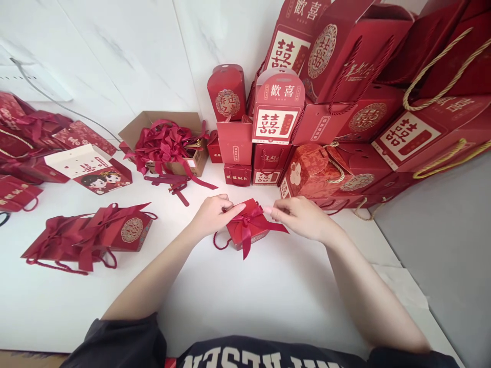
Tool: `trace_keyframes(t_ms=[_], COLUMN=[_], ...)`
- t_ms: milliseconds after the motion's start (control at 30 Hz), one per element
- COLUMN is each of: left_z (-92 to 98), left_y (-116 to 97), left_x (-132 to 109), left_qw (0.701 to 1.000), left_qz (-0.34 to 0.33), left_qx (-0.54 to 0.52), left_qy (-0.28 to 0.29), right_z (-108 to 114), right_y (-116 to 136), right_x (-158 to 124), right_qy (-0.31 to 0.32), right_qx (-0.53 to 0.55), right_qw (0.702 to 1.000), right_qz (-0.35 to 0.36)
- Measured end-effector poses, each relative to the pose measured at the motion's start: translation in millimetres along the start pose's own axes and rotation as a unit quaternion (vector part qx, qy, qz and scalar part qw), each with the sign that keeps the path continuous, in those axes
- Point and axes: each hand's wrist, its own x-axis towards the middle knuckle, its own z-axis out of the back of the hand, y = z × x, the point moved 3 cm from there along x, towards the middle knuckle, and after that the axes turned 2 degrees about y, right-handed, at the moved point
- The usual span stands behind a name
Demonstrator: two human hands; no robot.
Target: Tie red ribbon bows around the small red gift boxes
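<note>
In the middle of the white table stands a small red gift box [235,230] with a cord handle at its lower left. A dark pink ribbon bow [246,220] sits on top, one tail hanging down the front and another pointing right. My left hand [217,213] is closed at the box's left side, its thumb on the bow's left part. From the right, my right hand [303,215] has its fingers curled and its thumb tip against the bow's right loop. Exactly how much ribbon lies within each hand's fingers is partly hidden.
Red gift boxes [278,110] are stacked at the back right. A cardboard box [146,120] holds a heap of dark pink ribbons [164,145], some spilling out. Bow-tied boxes [130,230] lie on the left, near a box with cartoon faces [103,176]. A grey panel [441,230] stands right.
</note>
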Motion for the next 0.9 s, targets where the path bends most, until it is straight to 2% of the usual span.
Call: trace_keyframes(t_ms=[100,200,333,400,433,500,600,667,700,767,900], left_z=[-1.2,-1.0,0.2,1.9,3.0,5.6,9.0,10.4,10.8,11.1,10.5], left_y=[0,0,1,1,0,-2,-6,-8,-9,-9,-9], left_x=[0,-1,0,0,0,-1,0,0,0,0,-2], left_qw=[1.000,1.000,1.000,0.999,0.999,0.998,0.992,0.988,0.987,0.986,0.985], left_qz=[0.010,0.019,0.014,0.008,0.001,-0.025,-0.079,-0.100,-0.104,-0.105,-0.104], left_qx=[-0.004,0.010,0.026,0.031,0.036,0.053,0.091,0.111,0.117,0.122,0.128], left_qy=[0.001,0.003,0.009,0.012,0.014,0.020,0.033,0.038,0.038,0.039,0.044], right_z=[2,-3,-14,-14,-11,-2,12,11,7,-4,-25], right_y=[7,10,2,-5,-7,-11,-12,-9,-7,-3,-2], right_x=[-9,-11,-10,-12,-13,-12,-5,2,7,16,29], right_qy=[0.053,0.122,0.257,0.318,0.329,0.290,0.124,0.034,0.008,-0.005,0.023], right_qx=[-0.014,0.065,0.153,0.148,0.136,0.109,0.123,0.159,0.177,0.198,0.219], right_qw=[0.998,0.990,0.954,0.936,0.935,0.950,0.982,0.983,0.979,0.970,0.960], right_qz=[0.005,0.010,-0.018,-0.016,-0.003,0.038,0.073,0.088,0.102,0.141,0.174])
